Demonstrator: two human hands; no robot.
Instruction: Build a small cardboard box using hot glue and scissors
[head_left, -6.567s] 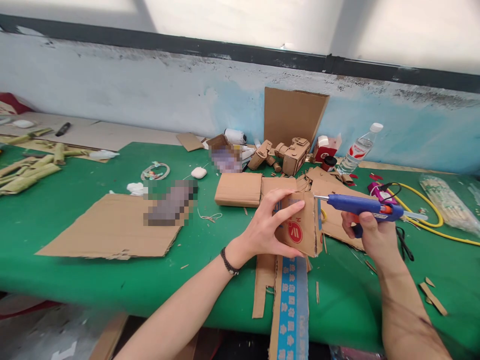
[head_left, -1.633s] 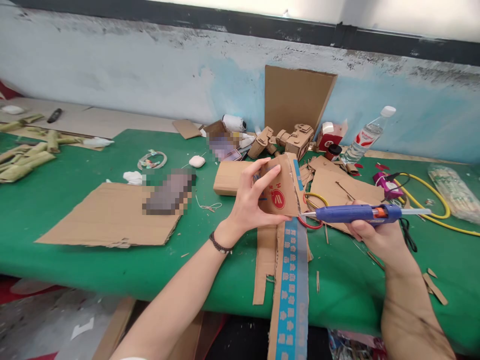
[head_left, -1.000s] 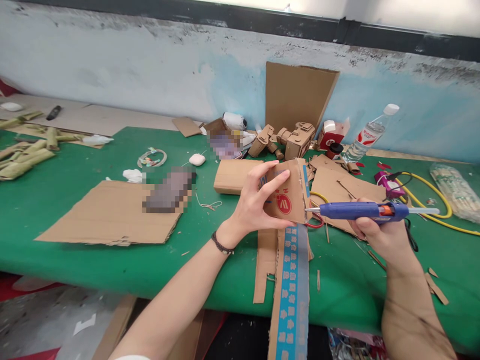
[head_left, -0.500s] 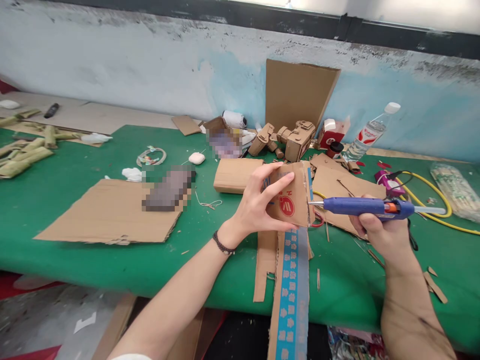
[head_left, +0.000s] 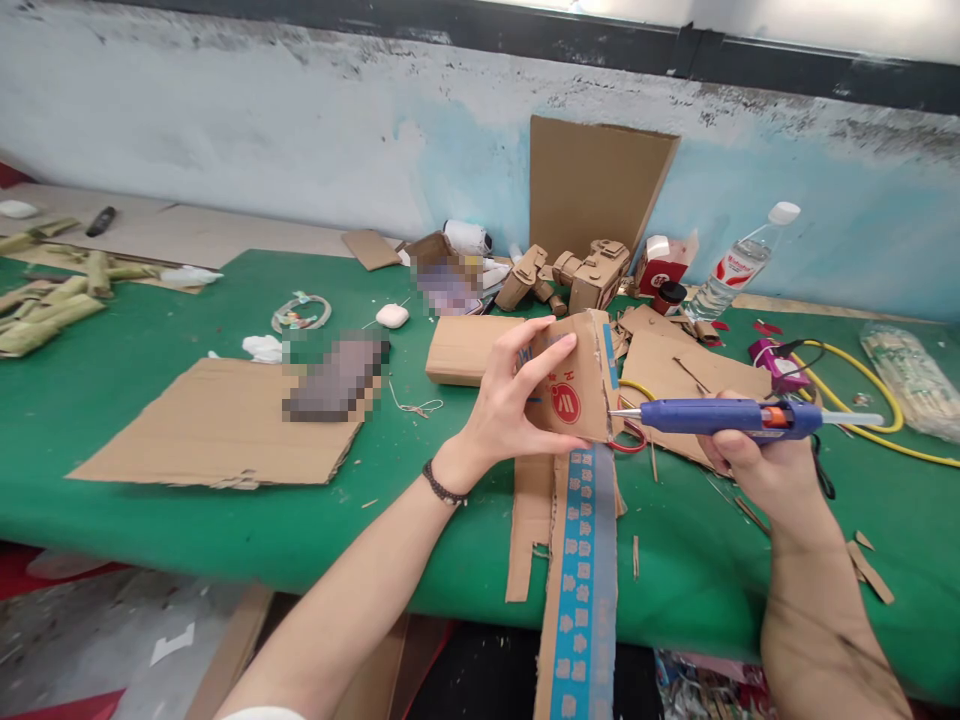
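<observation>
– Since the earliest frame, the nozzle [head_left: 628, 412] of your glue gun [head_left: 697, 418] has moved from the top corner of the cardboard piece [head_left: 586, 378] down its right-hand edge, close to the bottom corner. Why do you hold that piece raised over the worktop [head_left: 450, 545]?

– Probably so its cut edge faces your nozzle with nothing in the way. Your left grip [head_left: 501, 395] clasps the piece, fingers across the printed face and thumb along the lower border. That leaves the right-hand edge bare and sets your fingertips apart from a tip that is likely hot.

– And your right grip [head_left: 772, 480]?

– Wrapped round the gun's handle; whether you are squeezing the trigger, I cannot tell. You point the gun left and nearly level, which brings the tip to the edge side-on, either touching or just beside it. Behind, a pale glue stick [head_left: 851, 420] sticks out of the gun, clear of your wrist.

– What of the blue-printed strip [head_left: 577, 580] below?

– You hold it with neither hand. It runs past the front of the worktop towards you, perhaps left there to be within reach. Just behind your left hand lies a flat cardboard box [head_left: 465, 350], while your water bottle [head_left: 739, 268] stands near the wall, where your elbows should hardly catch it.
</observation>
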